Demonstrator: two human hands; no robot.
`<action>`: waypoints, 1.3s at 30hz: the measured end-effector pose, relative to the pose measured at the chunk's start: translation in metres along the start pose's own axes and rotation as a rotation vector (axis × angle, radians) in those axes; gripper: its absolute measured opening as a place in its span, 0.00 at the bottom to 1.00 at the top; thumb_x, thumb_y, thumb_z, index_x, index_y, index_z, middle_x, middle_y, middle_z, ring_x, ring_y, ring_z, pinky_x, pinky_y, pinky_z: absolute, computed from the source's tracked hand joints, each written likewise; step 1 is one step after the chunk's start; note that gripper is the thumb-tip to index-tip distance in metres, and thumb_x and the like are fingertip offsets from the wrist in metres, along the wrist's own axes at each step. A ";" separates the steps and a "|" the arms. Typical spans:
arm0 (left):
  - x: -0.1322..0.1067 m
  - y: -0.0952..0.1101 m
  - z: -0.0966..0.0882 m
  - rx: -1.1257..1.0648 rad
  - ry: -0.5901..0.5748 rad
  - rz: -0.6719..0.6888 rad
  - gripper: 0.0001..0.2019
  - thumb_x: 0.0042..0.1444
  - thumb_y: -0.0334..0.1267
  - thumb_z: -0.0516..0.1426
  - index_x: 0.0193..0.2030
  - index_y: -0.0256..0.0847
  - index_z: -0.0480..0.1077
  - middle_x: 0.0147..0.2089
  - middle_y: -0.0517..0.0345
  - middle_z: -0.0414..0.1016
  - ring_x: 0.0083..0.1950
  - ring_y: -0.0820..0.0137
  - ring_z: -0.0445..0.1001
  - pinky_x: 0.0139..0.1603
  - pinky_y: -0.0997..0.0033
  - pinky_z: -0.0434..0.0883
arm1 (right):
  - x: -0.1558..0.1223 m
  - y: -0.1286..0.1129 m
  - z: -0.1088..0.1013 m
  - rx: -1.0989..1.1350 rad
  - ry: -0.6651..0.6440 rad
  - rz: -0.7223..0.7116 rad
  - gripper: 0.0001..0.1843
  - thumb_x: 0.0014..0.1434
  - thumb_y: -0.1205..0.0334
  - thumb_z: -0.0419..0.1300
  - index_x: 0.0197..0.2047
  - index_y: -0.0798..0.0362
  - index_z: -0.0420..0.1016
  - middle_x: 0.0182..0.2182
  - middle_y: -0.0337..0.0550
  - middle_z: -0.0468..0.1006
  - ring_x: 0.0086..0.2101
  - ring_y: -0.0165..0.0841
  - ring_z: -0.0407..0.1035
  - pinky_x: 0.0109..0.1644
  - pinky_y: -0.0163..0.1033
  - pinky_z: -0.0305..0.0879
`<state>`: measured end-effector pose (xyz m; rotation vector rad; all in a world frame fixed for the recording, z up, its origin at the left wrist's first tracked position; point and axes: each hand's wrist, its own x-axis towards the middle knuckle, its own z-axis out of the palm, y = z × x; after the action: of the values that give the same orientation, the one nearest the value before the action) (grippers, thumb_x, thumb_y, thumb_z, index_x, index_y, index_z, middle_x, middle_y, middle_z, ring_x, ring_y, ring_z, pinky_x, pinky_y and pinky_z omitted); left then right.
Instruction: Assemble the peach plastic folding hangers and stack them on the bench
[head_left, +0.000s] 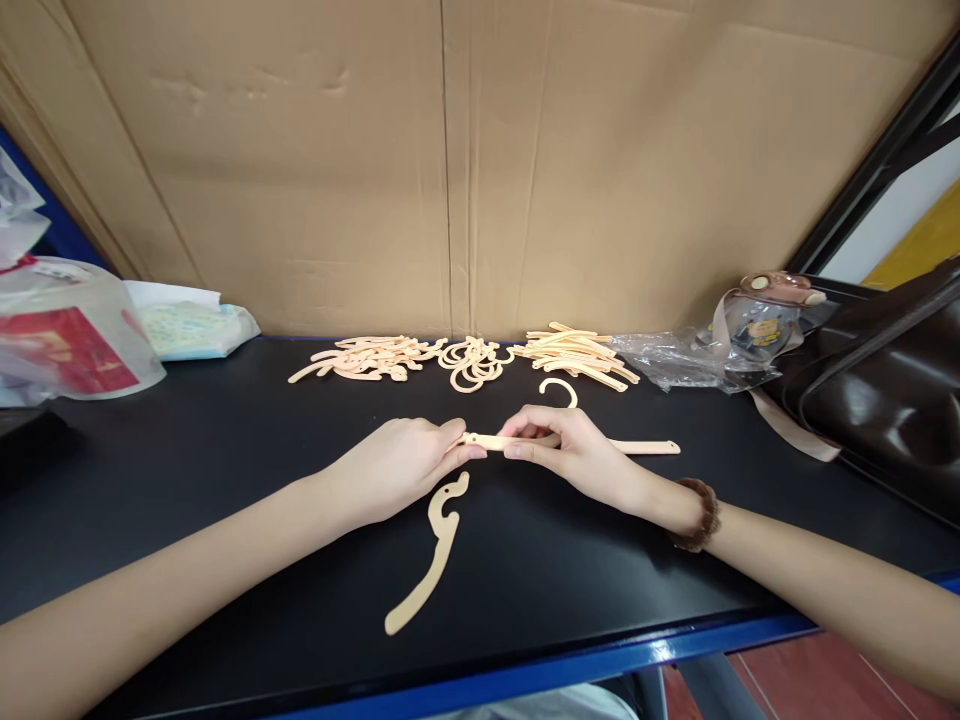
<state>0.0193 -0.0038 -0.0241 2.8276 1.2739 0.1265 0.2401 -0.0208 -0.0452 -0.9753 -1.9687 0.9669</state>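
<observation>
My left hand (401, 465) and my right hand (574, 452) meet at the middle of the black table (225, 470), both pinching a thin pale wooden strip (645, 447) that runs to the right. My left fingers close on its left end; my right fingers wrap its middle. A curved wooden arm piece (435, 550) lies flat just below my left hand. A small wooden hook (559, 388) rests behind my right hand.
Three heaps of wooden parts lie at the back: curved pieces (367, 357), rings and hooks (472, 362), straight strips (577, 355). A clear plastic bag (675, 360), a bottle (765, 325) and a dark bag (877, 390) sit right. Plastic packets (75, 340) sit left. A cardboard wall (465, 160) stands behind.
</observation>
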 end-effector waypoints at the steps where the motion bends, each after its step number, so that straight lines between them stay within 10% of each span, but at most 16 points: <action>1: 0.000 0.000 0.000 0.034 -0.006 0.007 0.20 0.67 0.51 0.40 0.29 0.42 0.58 0.20 0.62 0.62 0.21 0.68 0.65 0.23 0.72 0.50 | 0.000 -0.001 0.000 0.001 -0.006 0.005 0.07 0.60 0.60 0.60 0.39 0.53 0.75 0.35 0.38 0.78 0.36 0.30 0.72 0.41 0.35 0.69; 15: -0.002 0.002 0.000 0.366 0.014 0.130 0.20 0.69 0.46 0.40 0.32 0.39 0.63 0.20 0.59 0.70 0.21 0.65 0.73 0.20 0.72 0.50 | -0.001 0.001 0.001 0.071 -0.072 0.024 0.10 0.61 0.58 0.59 0.40 0.54 0.75 0.37 0.40 0.78 0.40 0.31 0.73 0.44 0.35 0.69; 39: -0.004 -0.005 -0.004 0.297 0.235 0.274 0.19 0.64 0.50 0.47 0.27 0.40 0.59 0.20 0.63 0.65 0.22 0.71 0.68 0.22 0.72 0.51 | 0.000 -0.003 0.001 -0.025 -0.086 -0.048 0.09 0.62 0.58 0.59 0.41 0.54 0.76 0.35 0.38 0.77 0.35 0.28 0.73 0.39 0.32 0.68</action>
<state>0.0132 -0.0033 -0.0211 3.3192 1.0016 0.3107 0.2385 -0.0224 -0.0434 -0.9102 -2.0702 0.9741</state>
